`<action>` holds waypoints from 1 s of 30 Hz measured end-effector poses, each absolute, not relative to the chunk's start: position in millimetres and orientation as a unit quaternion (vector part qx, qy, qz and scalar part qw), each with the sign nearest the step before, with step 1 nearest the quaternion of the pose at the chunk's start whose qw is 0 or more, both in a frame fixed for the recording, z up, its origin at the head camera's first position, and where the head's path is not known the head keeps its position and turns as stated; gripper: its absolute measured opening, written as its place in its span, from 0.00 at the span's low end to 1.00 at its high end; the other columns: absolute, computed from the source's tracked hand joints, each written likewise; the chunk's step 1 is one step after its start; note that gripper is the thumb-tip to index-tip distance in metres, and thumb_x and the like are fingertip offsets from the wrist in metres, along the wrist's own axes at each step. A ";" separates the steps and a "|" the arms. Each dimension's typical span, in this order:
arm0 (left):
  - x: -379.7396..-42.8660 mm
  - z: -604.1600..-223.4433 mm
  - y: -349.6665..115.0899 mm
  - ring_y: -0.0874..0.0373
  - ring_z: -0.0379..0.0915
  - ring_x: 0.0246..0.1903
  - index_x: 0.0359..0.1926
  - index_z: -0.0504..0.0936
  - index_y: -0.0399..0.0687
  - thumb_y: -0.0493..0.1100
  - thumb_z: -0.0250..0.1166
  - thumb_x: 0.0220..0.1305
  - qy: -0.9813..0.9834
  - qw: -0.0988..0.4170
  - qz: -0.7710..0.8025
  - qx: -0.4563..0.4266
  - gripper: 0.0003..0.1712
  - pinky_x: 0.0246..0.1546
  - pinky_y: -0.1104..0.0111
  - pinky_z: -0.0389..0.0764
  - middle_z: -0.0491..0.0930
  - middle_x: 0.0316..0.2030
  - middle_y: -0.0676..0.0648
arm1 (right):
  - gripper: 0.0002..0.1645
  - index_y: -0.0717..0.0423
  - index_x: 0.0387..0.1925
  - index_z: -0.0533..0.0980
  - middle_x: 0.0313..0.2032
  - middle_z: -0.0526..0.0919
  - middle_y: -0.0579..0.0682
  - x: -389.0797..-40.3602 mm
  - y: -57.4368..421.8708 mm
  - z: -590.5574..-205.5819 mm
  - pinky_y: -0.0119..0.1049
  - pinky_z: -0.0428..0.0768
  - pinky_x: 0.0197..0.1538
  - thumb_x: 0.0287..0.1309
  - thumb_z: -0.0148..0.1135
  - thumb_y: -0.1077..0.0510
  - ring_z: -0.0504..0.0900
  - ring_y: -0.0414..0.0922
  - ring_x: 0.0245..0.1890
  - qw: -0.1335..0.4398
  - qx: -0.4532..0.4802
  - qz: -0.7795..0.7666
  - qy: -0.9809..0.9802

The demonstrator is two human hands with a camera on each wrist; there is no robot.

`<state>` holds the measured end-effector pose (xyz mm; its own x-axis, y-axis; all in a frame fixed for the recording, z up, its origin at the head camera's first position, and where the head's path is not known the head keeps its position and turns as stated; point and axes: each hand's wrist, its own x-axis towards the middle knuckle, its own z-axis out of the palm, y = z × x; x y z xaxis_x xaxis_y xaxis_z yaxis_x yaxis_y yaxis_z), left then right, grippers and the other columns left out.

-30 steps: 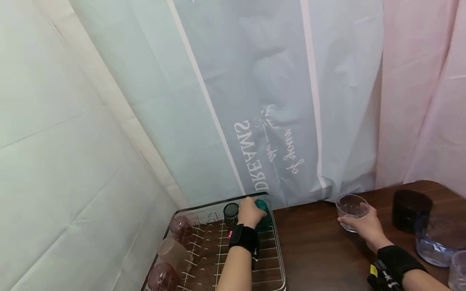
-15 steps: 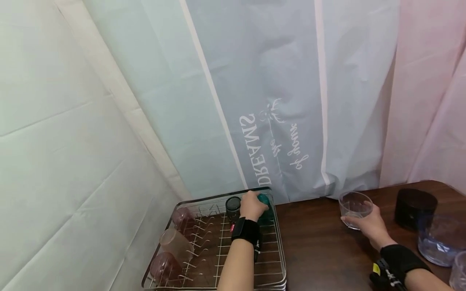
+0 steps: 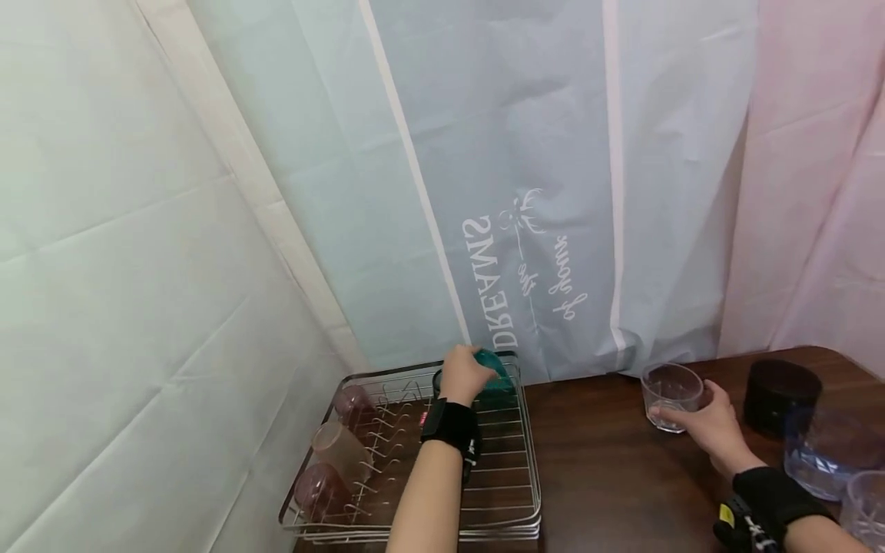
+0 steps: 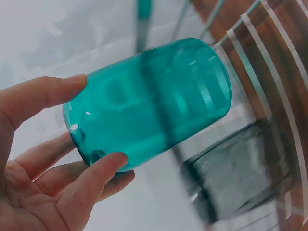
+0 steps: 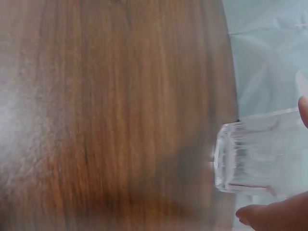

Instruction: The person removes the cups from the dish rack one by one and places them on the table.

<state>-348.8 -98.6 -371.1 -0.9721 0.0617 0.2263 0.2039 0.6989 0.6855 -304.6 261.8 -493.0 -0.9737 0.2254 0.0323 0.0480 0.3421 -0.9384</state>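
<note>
My left hand [image 3: 466, 375] holds a teal drinking glass [image 4: 149, 103] by its base end, thumb on one side and fingers on the other. The glass is tilted at the back right corner of the wire dish rack [image 3: 487, 508]. Close beside it, a dark grey glass [image 4: 238, 171] sits in the rack, mostly hidden behind the hand in the head view. To the right, a clear glass [image 3: 672, 395] stands upright on the table. My right hand [image 3: 715, 426] is spread around it, with a gap between thumb and glass in the right wrist view.
Along the rack's left side lean two reddish glasses [image 3: 322, 491] and a pale cup [image 3: 342, 453]. A black round container [image 3: 783, 395], a bluish clear bowl [image 3: 823, 461] and another clear glass [image 3: 864, 507] stand at the right. Curtains [image 3: 553, 153] hang behind the table.
My left hand has raised the teal glass a little and tipped it, now covering most of the dark glass. The right hand's fingers have spread away from the clear glass's rim.
</note>
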 end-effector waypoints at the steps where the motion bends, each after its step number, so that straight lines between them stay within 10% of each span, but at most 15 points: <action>1: -347.0 -365.9 -101.5 0.60 0.59 0.13 0.63 0.80 0.33 0.34 0.74 0.59 -0.914 0.095 -0.388 -0.069 0.30 0.22 0.71 0.67 0.85 0.38 0.30 | 0.68 0.80 0.74 0.32 0.70 0.43 0.84 -304.3 262.1 -489.5 0.62 0.66 0.65 0.62 0.72 0.53 0.50 0.76 0.69 0.078 -0.087 0.562 -0.819; 7: -337.5 -338.6 -115.3 0.48 0.84 0.36 0.66 0.77 0.33 0.38 0.75 0.61 -0.868 0.136 -0.475 -0.061 0.33 0.34 0.63 0.85 0.83 0.50 0.30 | 0.69 0.77 0.76 0.33 0.72 0.39 0.84 -301.3 261.7 -463.7 0.74 0.55 0.66 0.61 0.73 0.49 0.43 0.78 0.72 0.126 -0.072 0.545 -0.826; 11: -330.9 -336.5 -109.7 0.40 0.80 0.55 0.69 0.74 0.35 0.39 0.73 0.65 -0.772 0.109 -0.624 -0.058 0.34 0.46 0.58 0.86 0.73 0.66 0.31 | 0.68 0.74 0.77 0.32 0.75 0.35 0.80 -295.8 251.7 -444.7 0.72 0.50 0.70 0.64 0.71 0.49 0.39 0.75 0.74 0.140 -0.051 0.572 -0.807; 17: -307.1 -367.0 -71.8 0.43 0.81 0.54 0.71 0.69 0.32 0.39 0.69 0.68 -0.564 0.051 -0.823 -0.042 0.35 0.51 0.62 0.84 0.71 0.66 0.32 | 0.63 0.66 0.78 0.25 0.78 0.26 0.69 -281.4 214.7 -424.7 0.59 0.44 0.76 0.73 0.60 0.46 0.29 0.67 0.77 0.038 0.023 0.662 -0.748; 20: -289.5 -385.3 -47.4 0.50 0.82 0.49 0.72 0.67 0.30 0.40 0.65 0.70 -0.455 0.008 -0.890 -0.028 0.35 0.48 0.68 0.84 0.74 0.62 0.33 | 0.56 0.65 0.79 0.26 0.78 0.30 0.69 -272.0 194.6 -417.9 0.38 0.54 0.76 0.77 0.54 0.49 0.31 0.66 0.77 -0.006 0.084 0.693 -0.716; 26: -259.5 -408.4 -12.0 0.47 0.82 0.49 0.70 0.61 0.29 0.45 0.58 0.74 -0.280 -0.083 -0.956 0.020 0.33 0.48 0.72 0.83 0.76 0.57 0.34 | 0.51 0.63 0.81 0.32 0.79 0.39 0.68 -256.2 162.7 -401.1 0.54 0.56 0.75 0.77 0.54 0.55 0.41 0.65 0.78 -0.012 0.155 0.723 -0.673; 30: -249.7 -415.5 -2.5 0.46 0.80 0.54 0.69 0.62 0.28 0.45 0.57 0.74 -0.266 -0.123 -0.956 0.019 0.33 0.55 0.67 0.80 0.75 0.58 0.34 | 0.47 0.60 0.80 0.42 0.75 0.54 0.64 -252.2 157.0 -390.6 0.33 0.71 0.65 0.74 0.59 0.57 0.62 0.52 0.70 0.027 0.145 0.720 -0.678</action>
<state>-249.7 -2.5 -415.5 -0.9690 0.2247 -0.1026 -0.2454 -0.8286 0.5032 -252.2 157.0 -390.6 -0.9564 -0.1576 0.2458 -0.2361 -0.0778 -0.9686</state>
